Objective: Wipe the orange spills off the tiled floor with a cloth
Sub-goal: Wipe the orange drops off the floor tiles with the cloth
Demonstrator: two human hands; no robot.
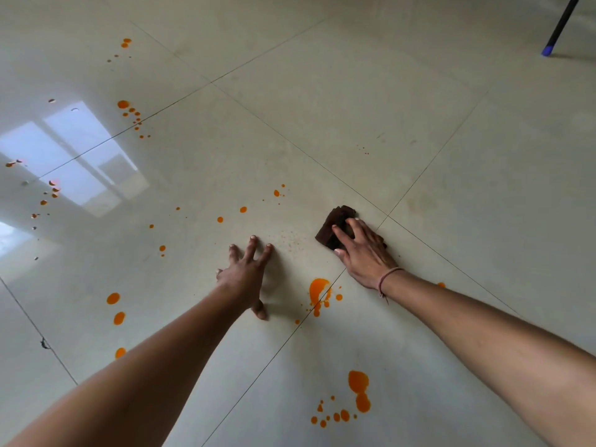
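My right hand (362, 251) presses a folded dark brown cloth (333, 222) flat on the pale tiled floor (322, 108), close to a tile joint. My left hand (246, 274) rests on the floor with fingers spread, holding nothing, left of the cloth. Faint orange specks (290, 238) lie between the two hands. A larger orange splash (318, 293) sits just below and between my wrists. Another orange puddle with small drops (358, 390) lies nearer to me. Many orange drops are scattered to the left (113, 298) and far left (123, 104).
A black leg with a blue foot (547, 50) stands at the top right. A bright window reflection (77, 156) glares on the floor at the left. A small chip (43, 343) marks a tile joint at the lower left.
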